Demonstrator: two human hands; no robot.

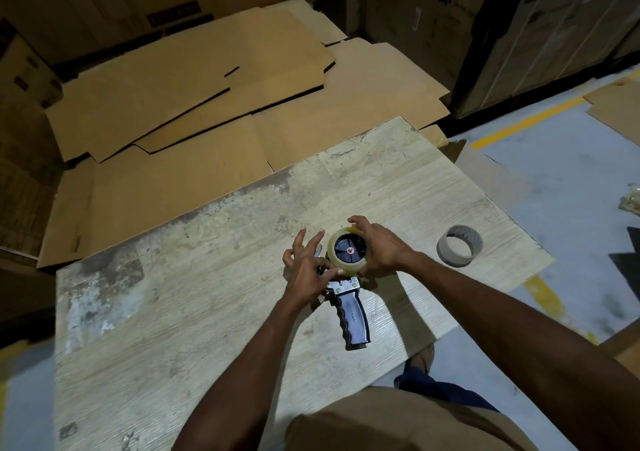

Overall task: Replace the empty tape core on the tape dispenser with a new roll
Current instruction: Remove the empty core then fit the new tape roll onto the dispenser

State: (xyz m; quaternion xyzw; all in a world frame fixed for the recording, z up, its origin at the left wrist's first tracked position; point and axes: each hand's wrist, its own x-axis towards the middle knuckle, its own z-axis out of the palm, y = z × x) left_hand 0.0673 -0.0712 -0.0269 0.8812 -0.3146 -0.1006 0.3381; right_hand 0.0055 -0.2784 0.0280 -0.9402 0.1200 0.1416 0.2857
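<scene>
A worn pale bench [207, 294] fills the centre. On it lies the dispenser [353, 315]; the right grip [381, 246] clamps its roll [334, 260], and the left grip [306, 270] pinches the roll's lower edge. The core [453, 260] sits right. Cardboard [190, 86] covers the upper left, grey floor [554, 173] the right.

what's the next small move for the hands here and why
Probably peel the tape's free end off the new roll and lead it through the tape dispenser. The roll already sits on the black hub, the right hand grips it, the left hand pinches at its lower edge, and the empty core lies apart on the table.
</scene>
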